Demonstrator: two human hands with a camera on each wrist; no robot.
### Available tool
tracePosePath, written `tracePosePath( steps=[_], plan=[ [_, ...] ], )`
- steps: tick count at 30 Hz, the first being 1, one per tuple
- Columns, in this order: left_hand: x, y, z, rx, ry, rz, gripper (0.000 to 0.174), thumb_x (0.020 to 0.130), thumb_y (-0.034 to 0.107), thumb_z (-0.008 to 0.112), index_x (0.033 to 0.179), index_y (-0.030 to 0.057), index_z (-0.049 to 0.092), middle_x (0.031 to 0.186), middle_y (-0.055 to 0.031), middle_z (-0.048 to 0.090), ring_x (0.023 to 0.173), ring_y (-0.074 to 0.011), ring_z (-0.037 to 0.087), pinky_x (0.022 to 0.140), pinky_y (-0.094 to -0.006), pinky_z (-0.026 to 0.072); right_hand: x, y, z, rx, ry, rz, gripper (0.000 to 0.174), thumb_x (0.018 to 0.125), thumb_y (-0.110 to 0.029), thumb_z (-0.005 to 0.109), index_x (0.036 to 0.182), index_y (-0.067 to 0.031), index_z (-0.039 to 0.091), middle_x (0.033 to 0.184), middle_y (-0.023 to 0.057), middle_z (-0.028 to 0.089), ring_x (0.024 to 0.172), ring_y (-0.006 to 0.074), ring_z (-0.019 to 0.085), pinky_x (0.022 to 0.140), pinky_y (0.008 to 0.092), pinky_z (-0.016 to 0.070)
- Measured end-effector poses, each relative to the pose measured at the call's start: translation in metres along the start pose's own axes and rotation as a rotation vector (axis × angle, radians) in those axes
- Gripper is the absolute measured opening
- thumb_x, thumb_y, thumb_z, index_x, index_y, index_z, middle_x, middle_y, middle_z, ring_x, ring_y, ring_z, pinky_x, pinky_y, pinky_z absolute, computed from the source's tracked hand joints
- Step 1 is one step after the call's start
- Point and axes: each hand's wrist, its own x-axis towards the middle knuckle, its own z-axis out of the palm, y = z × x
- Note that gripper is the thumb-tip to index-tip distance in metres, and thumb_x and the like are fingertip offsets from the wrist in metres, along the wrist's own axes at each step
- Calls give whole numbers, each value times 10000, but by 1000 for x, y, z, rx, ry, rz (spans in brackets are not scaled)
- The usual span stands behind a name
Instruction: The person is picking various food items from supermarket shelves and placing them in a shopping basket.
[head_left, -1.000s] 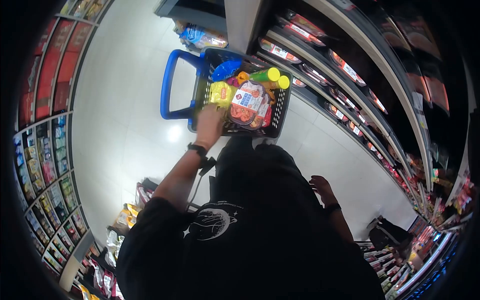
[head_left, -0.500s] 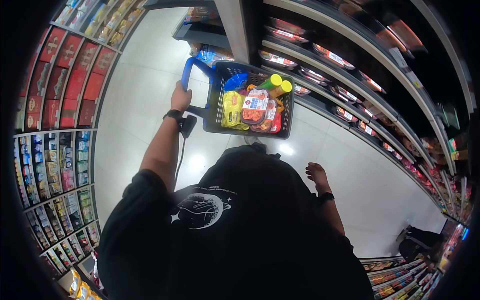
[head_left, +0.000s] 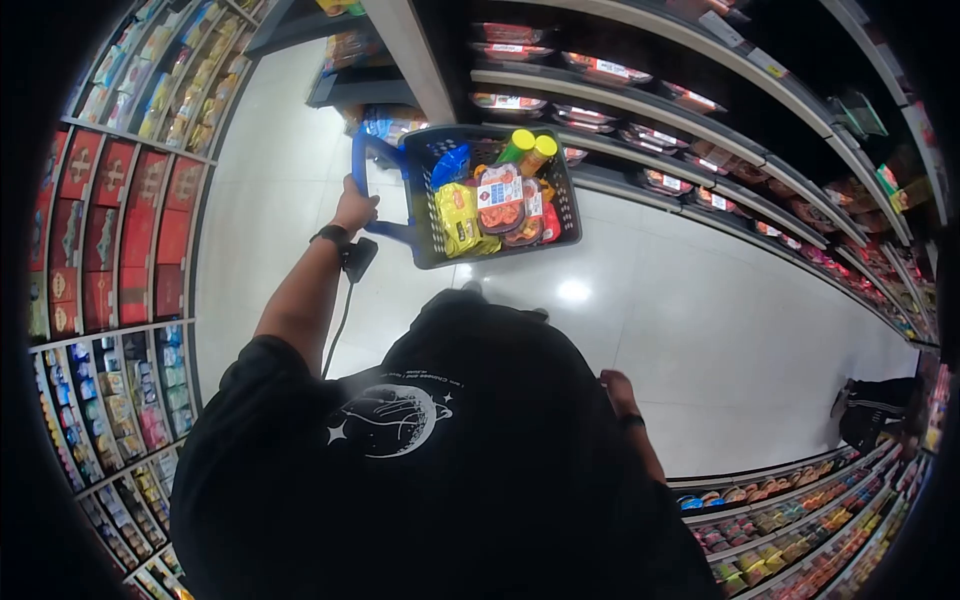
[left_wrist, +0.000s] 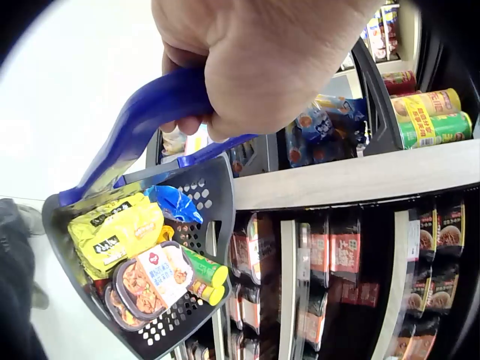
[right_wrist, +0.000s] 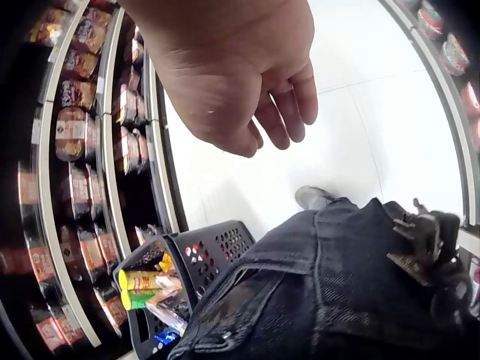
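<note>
The left hand (head_left: 354, 208) grips the blue handle (head_left: 360, 165) of a dark perforated basket (head_left: 425, 245); in the left wrist view, fingers of the left hand (left_wrist: 255, 67) curl round the handle (left_wrist: 142, 120). Inside the basket lie a yellow bag (head_left: 458, 215), a blue packet (head_left: 451, 165), two tubs of food with a labelled tub (head_left: 500, 200) on top, and two cans with yellow lids (head_left: 538, 151). The right hand (head_left: 618, 391) hangs beside the body, away from the basket. Seen in the right wrist view, the right hand (right_wrist: 247, 82) holds nothing, its fingers loosely bent.
Shelves of packaged food (head_left: 610, 70) run along the right, close to the basket. On the left stand shelves with red boxes (head_left: 140, 220). Pale floor (head_left: 650, 290) lies between. At the far right a dark-clothed person (head_left: 870, 412) is partly visible. A shoe (right_wrist: 313, 197) shows below.
The left hand has gone from over the yellow bag to the handle and now grips it. The view has shifted along the aisle, and the right hand has moved a little lower.
</note>
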Motion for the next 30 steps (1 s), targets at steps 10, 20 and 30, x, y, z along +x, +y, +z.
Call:
tracePosePath(
  steps=[10,20,30],
  plan=[
    [8,-18,-6,-475,-226,84,724,869,68,618,1428,49,159,888,-103,543,610,-178,609,572,-323,565,-24,4,81,-166,40,-88,340,893,-261,556,1159,-52,589,1023,76,659,906,199,630,774,350,492],
    [24,-18,-20,-486,-375,203,699,902,32,575,1426,87,115,756,-68,519,537,-153,537,511,-318,527,-64,-124,215,-68,15,-233,331,917,-227,580,1190,-41,595,1019,54,666,922,178,636,784,329,512],
    [46,18,-5,-386,-510,346,603,909,15,554,1376,51,174,751,-75,518,521,-160,538,495,-313,522,-85,-28,196,93,242,4,291,887,-237,597,1103,-45,636,935,64,667,809,179,640,666,310,513]
  ],
)
